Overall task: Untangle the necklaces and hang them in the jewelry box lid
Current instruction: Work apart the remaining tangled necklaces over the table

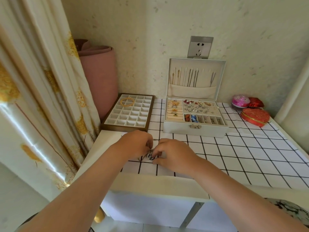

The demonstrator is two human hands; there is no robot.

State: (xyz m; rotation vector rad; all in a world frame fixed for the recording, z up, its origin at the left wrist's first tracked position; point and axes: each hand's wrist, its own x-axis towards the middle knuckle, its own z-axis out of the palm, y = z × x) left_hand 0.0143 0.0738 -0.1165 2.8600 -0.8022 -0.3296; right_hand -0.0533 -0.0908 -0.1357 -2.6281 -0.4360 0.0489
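Pinching necklace tangle (150, 155): your left hand (133, 144) and right hand (173, 154), fingers curled on it, low over tabletop (234, 156) near edge, 6 o'clock, likely for steadiness. Jewelry box lid (192, 91) upright, 12 o'clock.

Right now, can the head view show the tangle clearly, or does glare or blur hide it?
Head view: glare only on the curtain; wide-angle bend at the edges; the necklaces look small and soft, partly hidden under left hand and right hand.
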